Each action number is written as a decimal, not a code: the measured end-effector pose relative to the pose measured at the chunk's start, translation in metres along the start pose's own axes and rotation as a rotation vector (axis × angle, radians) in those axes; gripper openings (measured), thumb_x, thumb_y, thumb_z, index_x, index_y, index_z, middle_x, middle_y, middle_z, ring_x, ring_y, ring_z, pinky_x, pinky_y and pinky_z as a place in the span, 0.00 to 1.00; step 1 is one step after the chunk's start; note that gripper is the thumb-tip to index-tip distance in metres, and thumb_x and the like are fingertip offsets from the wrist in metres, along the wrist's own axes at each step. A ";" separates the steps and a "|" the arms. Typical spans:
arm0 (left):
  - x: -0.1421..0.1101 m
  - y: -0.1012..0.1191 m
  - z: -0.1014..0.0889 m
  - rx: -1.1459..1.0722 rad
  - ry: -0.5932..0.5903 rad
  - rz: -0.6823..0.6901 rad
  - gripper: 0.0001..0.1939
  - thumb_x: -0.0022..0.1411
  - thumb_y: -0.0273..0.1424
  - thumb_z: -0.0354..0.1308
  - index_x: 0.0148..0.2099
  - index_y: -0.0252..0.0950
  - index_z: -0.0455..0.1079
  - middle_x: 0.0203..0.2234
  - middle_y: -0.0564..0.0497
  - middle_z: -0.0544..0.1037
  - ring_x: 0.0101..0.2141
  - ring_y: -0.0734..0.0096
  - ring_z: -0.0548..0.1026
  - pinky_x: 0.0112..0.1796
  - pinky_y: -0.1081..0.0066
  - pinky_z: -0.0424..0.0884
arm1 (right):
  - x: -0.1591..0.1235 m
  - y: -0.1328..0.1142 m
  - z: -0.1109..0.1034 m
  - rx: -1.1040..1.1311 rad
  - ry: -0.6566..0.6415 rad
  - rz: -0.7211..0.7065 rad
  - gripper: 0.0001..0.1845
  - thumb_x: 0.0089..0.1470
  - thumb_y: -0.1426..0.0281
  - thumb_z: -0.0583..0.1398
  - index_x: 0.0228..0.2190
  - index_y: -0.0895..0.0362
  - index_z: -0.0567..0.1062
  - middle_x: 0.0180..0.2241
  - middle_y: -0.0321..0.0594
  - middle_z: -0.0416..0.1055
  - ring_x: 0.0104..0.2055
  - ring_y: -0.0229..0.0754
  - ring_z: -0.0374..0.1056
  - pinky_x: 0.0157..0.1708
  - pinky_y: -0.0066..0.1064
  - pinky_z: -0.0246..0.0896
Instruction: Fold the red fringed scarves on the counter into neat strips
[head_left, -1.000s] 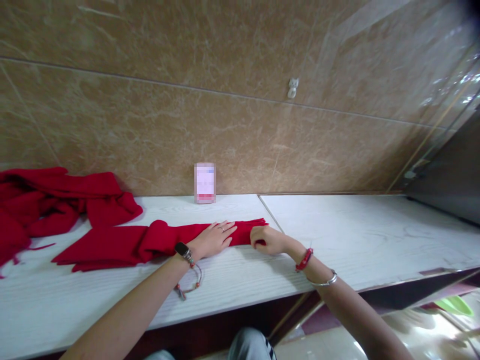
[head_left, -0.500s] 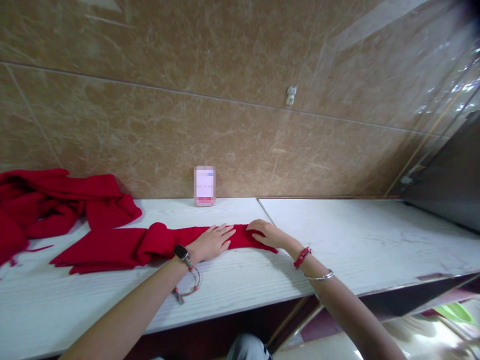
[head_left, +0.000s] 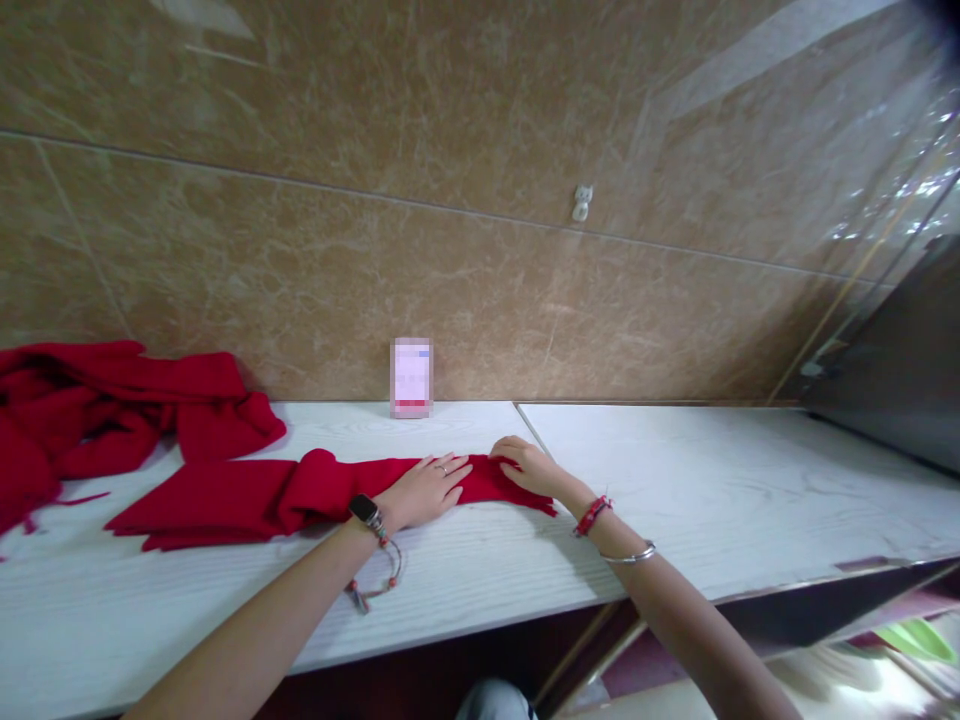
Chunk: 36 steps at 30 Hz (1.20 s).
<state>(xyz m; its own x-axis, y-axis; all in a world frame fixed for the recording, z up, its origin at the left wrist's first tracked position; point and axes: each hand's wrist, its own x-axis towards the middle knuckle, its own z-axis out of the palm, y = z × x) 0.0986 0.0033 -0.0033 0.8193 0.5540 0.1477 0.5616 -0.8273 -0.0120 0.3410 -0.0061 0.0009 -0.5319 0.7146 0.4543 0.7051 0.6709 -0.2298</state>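
A red scarf (head_left: 217,495), folded into a long strip with a thick bunched fold at its middle, lies along the white countertop. My left hand (head_left: 427,488) rests flat on the strip, fingers stretched out and slightly spread. Over the fringed right end is my right hand (head_left: 529,467), its fingers bent loosely across the far edge with the thumb apart from them. The fingertips are partly hidden. The fringe shows below this hand, curving toward me.
Another heap of red knitted cloth (head_left: 187,390) sits at the back left. A phone (head_left: 412,378) leans upright against the brown tiled wall. The white countertop (head_left: 712,480) extends right toward a dark appliance (head_left: 900,370). Below on the floor is a green basin (head_left: 916,638).
My right hand has gone from a closed grip at the scarf's end to looser, extended fingers at its far edge. The fringe now bends toward me. My left hand stays put.
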 end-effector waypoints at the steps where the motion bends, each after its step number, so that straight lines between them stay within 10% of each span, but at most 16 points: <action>1: 0.000 0.000 0.000 0.003 -0.005 -0.002 0.22 0.66 0.35 0.38 0.61 0.40 0.52 0.60 0.49 0.55 0.59 0.65 0.53 0.55 0.62 0.49 | 0.001 0.000 0.003 -0.005 -0.049 0.006 0.15 0.47 0.80 0.50 0.34 0.58 0.73 0.37 0.43 0.70 0.41 0.40 0.65 0.44 0.33 0.60; 7: -0.002 0.003 -0.005 0.002 -0.026 0.005 0.22 0.67 0.35 0.38 0.61 0.38 0.52 0.60 0.49 0.55 0.59 0.66 0.52 0.55 0.62 0.49 | -0.027 0.044 -0.017 -0.211 -0.082 0.334 0.13 0.46 0.80 0.50 0.24 0.58 0.73 0.27 0.42 0.71 0.31 0.40 0.67 0.35 0.30 0.61; 12: -0.001 0.003 -0.006 -0.010 -0.036 -0.011 0.22 0.67 0.35 0.38 0.61 0.38 0.52 0.60 0.48 0.55 0.59 0.65 0.52 0.55 0.61 0.49 | -0.024 0.036 -0.017 -0.068 0.091 0.181 0.15 0.51 0.73 0.51 0.39 0.57 0.73 0.40 0.46 0.70 0.44 0.42 0.66 0.45 0.36 0.60; 19: -0.001 0.003 -0.005 -0.006 -0.032 -0.008 0.22 0.67 0.35 0.37 0.62 0.40 0.51 0.60 0.49 0.53 0.59 0.66 0.51 0.55 0.62 0.49 | -0.017 0.012 0.014 -0.116 -0.317 0.186 0.29 0.59 0.57 0.45 0.58 0.57 0.54 0.59 0.50 0.52 0.61 0.48 0.47 0.57 0.49 0.43; 25: -0.002 0.000 -0.002 -0.018 -0.007 0.009 0.22 0.67 0.35 0.37 0.61 0.39 0.52 0.60 0.48 0.55 0.59 0.65 0.52 0.55 0.61 0.49 | -0.042 0.038 -0.006 -0.228 -0.326 0.331 0.26 0.61 0.60 0.41 0.59 0.52 0.52 0.60 0.49 0.49 0.62 0.49 0.43 0.55 0.57 0.41; 36: -0.002 0.001 -0.001 -0.033 0.001 0.006 0.22 0.66 0.34 0.39 0.60 0.38 0.54 0.59 0.48 0.56 0.58 0.63 0.53 0.54 0.59 0.51 | -0.011 0.005 -0.012 -0.116 -0.563 0.246 0.49 0.44 0.47 0.57 0.60 0.57 0.47 0.61 0.53 0.45 0.61 0.54 0.43 0.59 0.50 0.32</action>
<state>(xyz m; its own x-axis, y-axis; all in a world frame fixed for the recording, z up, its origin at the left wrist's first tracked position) 0.0977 0.0015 -0.0024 0.8226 0.5488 0.1489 0.5524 -0.8333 0.0200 0.3560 -0.0127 0.0050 -0.4905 0.8616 -0.1307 0.8680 0.4698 -0.1610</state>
